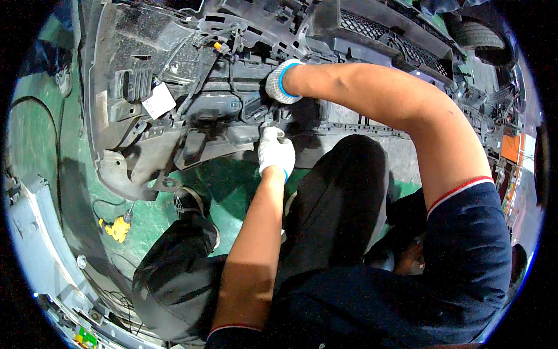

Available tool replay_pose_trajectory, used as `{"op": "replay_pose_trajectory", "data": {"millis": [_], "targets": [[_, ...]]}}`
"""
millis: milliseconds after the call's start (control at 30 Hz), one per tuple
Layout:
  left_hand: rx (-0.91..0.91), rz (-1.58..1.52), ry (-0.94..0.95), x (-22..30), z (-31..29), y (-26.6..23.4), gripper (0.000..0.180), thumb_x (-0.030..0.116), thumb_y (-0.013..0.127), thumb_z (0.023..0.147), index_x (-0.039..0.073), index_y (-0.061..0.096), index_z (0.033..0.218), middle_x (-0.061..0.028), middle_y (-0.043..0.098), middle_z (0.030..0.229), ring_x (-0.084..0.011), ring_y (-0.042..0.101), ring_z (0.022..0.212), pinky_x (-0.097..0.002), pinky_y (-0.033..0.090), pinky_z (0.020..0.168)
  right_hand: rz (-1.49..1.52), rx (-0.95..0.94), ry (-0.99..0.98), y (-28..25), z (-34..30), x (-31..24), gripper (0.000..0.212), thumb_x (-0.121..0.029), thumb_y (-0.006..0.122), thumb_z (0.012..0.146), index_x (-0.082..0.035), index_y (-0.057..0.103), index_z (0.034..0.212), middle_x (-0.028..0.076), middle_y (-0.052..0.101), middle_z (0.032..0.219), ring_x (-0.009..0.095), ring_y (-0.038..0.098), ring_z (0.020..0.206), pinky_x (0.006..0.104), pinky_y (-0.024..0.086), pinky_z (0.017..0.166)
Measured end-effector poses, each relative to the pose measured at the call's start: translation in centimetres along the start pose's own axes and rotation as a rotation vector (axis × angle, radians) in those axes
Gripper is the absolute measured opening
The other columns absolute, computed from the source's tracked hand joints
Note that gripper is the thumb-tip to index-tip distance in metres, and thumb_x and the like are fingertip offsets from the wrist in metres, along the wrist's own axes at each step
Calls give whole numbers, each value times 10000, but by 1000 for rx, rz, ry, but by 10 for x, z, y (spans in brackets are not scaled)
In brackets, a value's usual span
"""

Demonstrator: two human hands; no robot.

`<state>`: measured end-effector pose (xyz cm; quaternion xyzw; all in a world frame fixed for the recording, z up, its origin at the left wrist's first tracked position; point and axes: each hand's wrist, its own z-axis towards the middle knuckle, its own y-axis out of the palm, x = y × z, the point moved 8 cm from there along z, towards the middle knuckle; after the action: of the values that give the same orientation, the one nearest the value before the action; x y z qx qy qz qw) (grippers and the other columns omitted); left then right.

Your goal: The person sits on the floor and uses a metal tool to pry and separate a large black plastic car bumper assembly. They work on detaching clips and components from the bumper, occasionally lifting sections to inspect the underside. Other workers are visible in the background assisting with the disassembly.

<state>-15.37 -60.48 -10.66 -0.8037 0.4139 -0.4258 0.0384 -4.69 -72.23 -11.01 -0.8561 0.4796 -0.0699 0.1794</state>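
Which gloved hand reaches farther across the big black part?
The right hand, well in over the black part, its elbow bent out to the side; the left hand is at the part's near edge.

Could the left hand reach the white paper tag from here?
Probably yes: the white paper tag lies uncovered on the dark assembly, with no limb between it and the left hand.

From the wearer's head, the single fisheye view looks steeply down over the knees (349, 180), with the dark panel assembly (215, 104) toward twelve o'clock, within arm's reach. The left forearm (250, 247) enters near six o'clock.
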Motion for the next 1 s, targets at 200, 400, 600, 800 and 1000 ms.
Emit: {"op": "replay_pose_trajectory", "data": {"millis": [200, 400, 600, 800, 1000], "targets": [[81, -56, 53, -11, 10, -1, 139, 89, 673, 876, 41, 707, 1002, -190, 740, 1037, -363, 700, 1021, -435, 533, 950, 17, 163, 56, -9, -16, 0, 319, -148, 787, 817, -138, 807, 1135, 116, 771, 1183, 344, 732, 1112, 508, 605, 856], [183, -203, 119, -9, 5, -2, 146, 54, 676, 857, 29, 681, 1000, -197, 732, 1057, -346, 697, 1032, -416, 527, 965, -41, 270, 15, -1, -16, -1, 241, -204, 682, 885, -154, 818, 1077, 110, 788, 1113, 356, 750, 1039, 521, 610, 803], [293, -273, 159, -12, 4, 1, 179, -38, 655, 840, 26, 613, 1002, -188, 714, 1119, -321, 670, 1046, -400, 503, 986, -66, 411, -19, -1, -13, -2, 206, -206, 667, 862, -162, 831, 978, 103, 797, 1000, 370, 764, 913, 527, 611, 709], [351, -385, 230, -11, 2, 4, 238, -71, 646, 824, 26, 594, 1035, -186, 698, 1182, -312, 644, 1093, -393, 483, 1011, -29, 489, -43, 3, -14, 3, 194, -196, 669, 835, -155, 829, 938, 118, 793, 948, 378, 764, 858, 524, 605, 654], [368, -294, 290, -17, 6, 7, 270, -54, 652, 825, 39, 597, 1072, -199, 694, 1194, -336, 648, 1110, -410, 483, 1016, -68, 564, -57, 1, -19, -6, 181, -184, 674, 822, -123, 824, 902, 132, 788, 897, 370, 765, 815, 496, 599, 644]]}}
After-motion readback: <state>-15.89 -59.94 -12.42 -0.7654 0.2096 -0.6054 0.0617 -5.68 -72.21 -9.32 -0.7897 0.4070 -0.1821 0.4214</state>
